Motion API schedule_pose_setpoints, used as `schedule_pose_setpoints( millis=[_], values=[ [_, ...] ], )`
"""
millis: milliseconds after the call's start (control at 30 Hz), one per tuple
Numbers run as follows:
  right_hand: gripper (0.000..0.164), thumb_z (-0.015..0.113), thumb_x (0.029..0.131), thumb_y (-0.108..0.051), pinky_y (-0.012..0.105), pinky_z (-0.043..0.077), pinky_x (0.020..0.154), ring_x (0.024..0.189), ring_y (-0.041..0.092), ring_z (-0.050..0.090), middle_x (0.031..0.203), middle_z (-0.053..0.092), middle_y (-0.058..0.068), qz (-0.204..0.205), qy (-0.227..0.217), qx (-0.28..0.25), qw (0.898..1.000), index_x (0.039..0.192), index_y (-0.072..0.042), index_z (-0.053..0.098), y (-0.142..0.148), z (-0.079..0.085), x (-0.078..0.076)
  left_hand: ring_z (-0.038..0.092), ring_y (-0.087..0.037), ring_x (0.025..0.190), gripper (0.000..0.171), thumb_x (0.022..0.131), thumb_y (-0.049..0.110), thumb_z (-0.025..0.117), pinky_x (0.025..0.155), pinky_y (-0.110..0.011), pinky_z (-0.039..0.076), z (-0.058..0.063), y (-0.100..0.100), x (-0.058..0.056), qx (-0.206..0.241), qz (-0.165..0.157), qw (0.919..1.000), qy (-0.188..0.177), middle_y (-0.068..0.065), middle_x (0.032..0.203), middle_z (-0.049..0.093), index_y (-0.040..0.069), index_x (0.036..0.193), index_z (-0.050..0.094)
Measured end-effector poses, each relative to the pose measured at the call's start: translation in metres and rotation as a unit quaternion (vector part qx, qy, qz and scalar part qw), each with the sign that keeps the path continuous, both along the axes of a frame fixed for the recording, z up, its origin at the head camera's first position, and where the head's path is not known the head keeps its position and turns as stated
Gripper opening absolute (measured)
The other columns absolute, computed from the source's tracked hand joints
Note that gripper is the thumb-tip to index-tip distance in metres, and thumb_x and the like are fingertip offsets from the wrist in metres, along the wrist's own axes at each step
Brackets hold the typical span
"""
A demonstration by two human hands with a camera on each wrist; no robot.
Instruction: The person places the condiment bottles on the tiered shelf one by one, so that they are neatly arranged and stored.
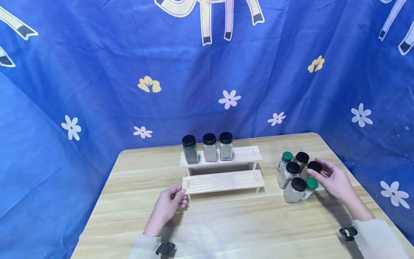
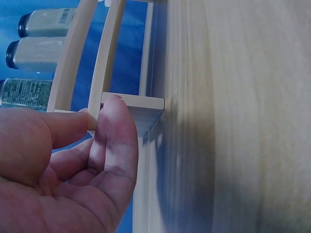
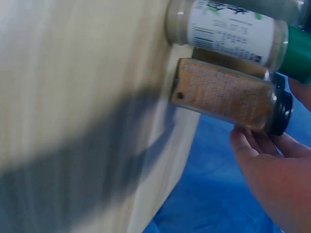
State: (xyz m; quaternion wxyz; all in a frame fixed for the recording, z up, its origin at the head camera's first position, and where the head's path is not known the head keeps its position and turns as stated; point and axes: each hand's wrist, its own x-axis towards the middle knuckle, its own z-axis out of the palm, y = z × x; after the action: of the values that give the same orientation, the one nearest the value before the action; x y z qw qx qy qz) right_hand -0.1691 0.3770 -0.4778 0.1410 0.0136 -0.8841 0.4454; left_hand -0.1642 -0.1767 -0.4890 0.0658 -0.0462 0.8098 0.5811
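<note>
My left hand point(image 1: 169, 203) pinches the left end of the lower step of a two-tier wooden rack point(image 1: 223, 181), thumb on top and fingers below, as the left wrist view shows up close. At the right, my right hand point(image 1: 334, 180) grips a black-capped spice jar point(image 3: 226, 92) near its cap, thumb on one side and fingers on the other. Brown contents and a printed label show on that jar. Right beside it is a green-capped shaker point(image 3: 233, 34) with a white label.
On the rack's upper step stand a jar of green herbs point(image 1: 190, 151) and two pale-filled jars point(image 1: 210, 149). Close around the right hand are more black-capped jars point(image 1: 292, 192) and another green-capped shaker point(image 1: 284, 162). A blue patterned curtain point(image 1: 194, 108) hangs behind the wooden table point(image 1: 136, 172).
</note>
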Motion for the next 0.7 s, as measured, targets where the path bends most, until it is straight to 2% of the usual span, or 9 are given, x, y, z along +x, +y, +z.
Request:
schedule_pose_setpoints(
  millis=[67,100,167,267,333,433,533,700],
  values=[
    [0.056,0.076,0.098,-0.015,-0.006,0.05,0.084,0.1,-0.029,0.049,0.135,0.06,0.039,0.001,0.003,0.003,1.0,0.14,0.015,0.054,0.002,-0.005,0.0,0.071,-0.02,0.08,0.035,0.107,0.009,0.059,0.071,-0.027,0.069,0.0,0.0,0.0,0.0,0.001,1.0,0.0,-0.019,0.093,0.073,-0.015,0.132,0.06],
    [0.054,0.076,0.097,-0.014,-0.005,0.051,0.083,0.099,-0.028,0.051,0.13,0.066,0.032,0.001,0.005,0.004,1.0,0.139,0.014,0.055,0.002,-0.007,0.0,0.071,-0.02,0.08,0.035,0.107,0.009,0.059,0.071,-0.027,0.069,0.0,0.0,0.0,0.0,0.0,1.0,-0.001,-0.019,0.094,0.073,-0.015,0.132,0.06],
    [0.049,0.078,0.096,-0.012,-0.004,0.053,0.08,0.097,-0.026,0.054,0.119,0.075,0.008,0.002,0.01,0.004,1.0,0.134,0.013,0.059,0.003,-0.011,0.0,0.072,-0.02,0.079,0.035,0.107,0.009,0.059,0.071,-0.027,0.069,-0.001,0.0,0.0,-0.001,0.001,1.0,0.0,-0.019,0.093,0.073,-0.015,0.132,0.06],
    [0.045,0.079,0.095,-0.011,-0.003,0.053,0.079,0.094,-0.024,0.057,0.105,0.066,-0.029,0.001,0.014,-0.002,1.0,0.129,0.011,0.062,0.004,-0.015,0.0,0.072,-0.019,0.079,0.035,0.107,0.009,0.059,0.07,-0.026,0.069,0.0,0.0,0.0,-0.003,0.003,1.0,0.001,-0.019,0.093,0.073,-0.015,0.132,0.06],
    [0.043,0.079,0.094,-0.012,-0.004,0.052,0.079,0.095,-0.025,0.057,0.103,0.058,-0.04,0.0,0.016,-0.002,1.0,0.128,0.01,0.063,0.004,-0.017,0.0,0.072,-0.02,0.079,0.035,0.107,0.009,0.059,0.07,-0.026,0.069,0.0,0.0,0.0,-0.005,0.004,1.0,0.001,-0.019,0.093,0.073,-0.015,0.132,0.06],
    [0.043,0.079,0.095,-0.013,-0.005,0.051,0.081,0.097,-0.026,0.055,0.104,0.055,-0.042,-0.002,0.02,0.002,1.0,0.129,0.009,0.063,0.005,-0.019,-0.001,0.072,-0.02,0.08,0.035,0.107,0.01,0.059,0.07,-0.026,0.069,0.0,0.0,0.0,-0.007,0.004,1.0,0.002,-0.019,0.094,0.073,-0.015,0.132,0.06],
    [0.042,0.078,0.096,-0.013,-0.005,0.051,0.081,0.098,-0.026,0.054,0.107,0.056,-0.039,-0.005,0.028,0.012,1.0,0.129,0.007,0.064,0.005,-0.02,-0.001,0.072,-0.021,0.08,0.034,0.107,0.009,0.059,0.07,-0.027,0.069,0.001,0.0,0.0,-0.006,0.003,1.0,0.001,-0.019,0.094,0.073,-0.015,0.131,0.061],
    [0.042,0.078,0.096,-0.013,-0.003,0.053,0.078,0.098,-0.025,0.055,0.112,0.062,-0.024,-0.008,0.03,0.019,0.999,0.131,0.006,0.065,0.004,-0.019,0.001,0.071,-0.02,0.079,0.03,0.107,0.008,0.058,0.069,-0.027,0.068,0.002,0.0,0.001,-0.001,0.0,1.0,-0.001,-0.02,0.093,0.073,-0.014,0.127,0.063]
  ],
)
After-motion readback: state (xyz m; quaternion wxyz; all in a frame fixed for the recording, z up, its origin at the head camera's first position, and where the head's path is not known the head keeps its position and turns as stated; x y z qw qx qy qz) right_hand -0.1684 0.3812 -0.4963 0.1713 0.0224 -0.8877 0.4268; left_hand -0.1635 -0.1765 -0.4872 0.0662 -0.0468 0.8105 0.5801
